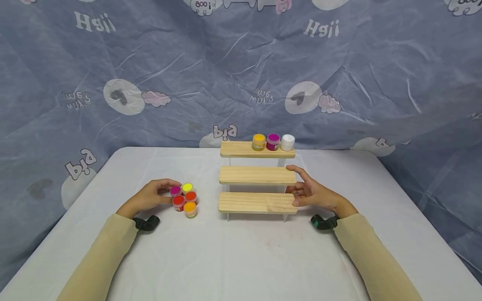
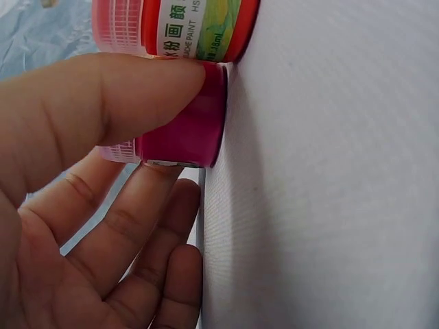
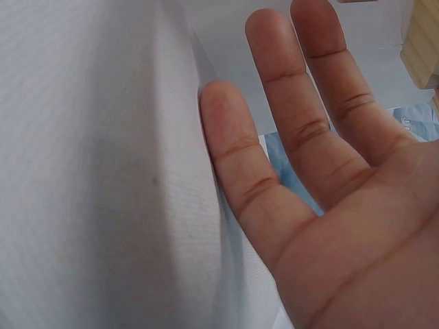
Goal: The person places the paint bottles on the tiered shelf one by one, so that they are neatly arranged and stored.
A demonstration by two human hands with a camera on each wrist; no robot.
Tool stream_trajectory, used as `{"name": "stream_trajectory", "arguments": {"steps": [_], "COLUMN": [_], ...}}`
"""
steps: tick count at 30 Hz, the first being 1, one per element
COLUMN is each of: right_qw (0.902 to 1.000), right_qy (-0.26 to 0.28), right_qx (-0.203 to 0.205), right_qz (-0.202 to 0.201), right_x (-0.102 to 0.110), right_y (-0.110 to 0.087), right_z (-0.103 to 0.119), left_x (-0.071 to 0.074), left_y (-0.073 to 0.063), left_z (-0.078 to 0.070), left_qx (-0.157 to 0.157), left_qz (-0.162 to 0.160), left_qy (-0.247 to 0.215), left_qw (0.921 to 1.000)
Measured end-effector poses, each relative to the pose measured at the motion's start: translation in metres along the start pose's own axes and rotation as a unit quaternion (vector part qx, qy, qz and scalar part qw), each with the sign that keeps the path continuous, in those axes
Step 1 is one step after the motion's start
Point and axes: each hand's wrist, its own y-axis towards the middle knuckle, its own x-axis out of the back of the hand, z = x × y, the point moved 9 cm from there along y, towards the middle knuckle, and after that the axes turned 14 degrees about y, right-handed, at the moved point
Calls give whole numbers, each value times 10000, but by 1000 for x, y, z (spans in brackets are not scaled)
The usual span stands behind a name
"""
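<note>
In the head view, my left hand [image 1: 152,194] is at the left side of a cluster of small paint jars. Its thumb and fingers pinch the magenta-lidded paint jar [image 2: 185,130], which stands on the cloth. Right beside that jar are two red jars [image 1: 178,202], a yellow-lidded jar [image 1: 187,187] and an orange-yellow one [image 1: 190,208]. My right hand [image 1: 316,194] rests against the right end of a three-step wooden display stand [image 1: 256,202]. The thumb lies at the bottom step and the index finger at the middle step, while the other fingers extend loosely between the steps.
On the stand's top step [image 1: 237,149], toward its right end, are a yellow jar [image 1: 258,142], a magenta jar [image 1: 273,142] and a white jar [image 1: 288,142]. White cloth [image 1: 226,259] covers the table. Behind it hangs a blue-grey printed curtain [image 1: 211,75].
</note>
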Motion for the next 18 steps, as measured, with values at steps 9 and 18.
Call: {"name": "stream_trajectory", "arguments": {"steps": [9, 18], "right_qw": [10000, 9999], "right_qy": [-1, -37], "right_qx": [11, -66], "right_qz": [-9, -94], "right_x": [2, 2], "right_y": [0, 1], "right_z": [-1, -2], "left_x": [2, 11], "left_y": [-1, 0], "left_z": [-1, 11], "left_qx": [31, 550], "left_qz": [-108, -590], "left_qy": [74, 225], "left_qw": [9999, 9965]}}
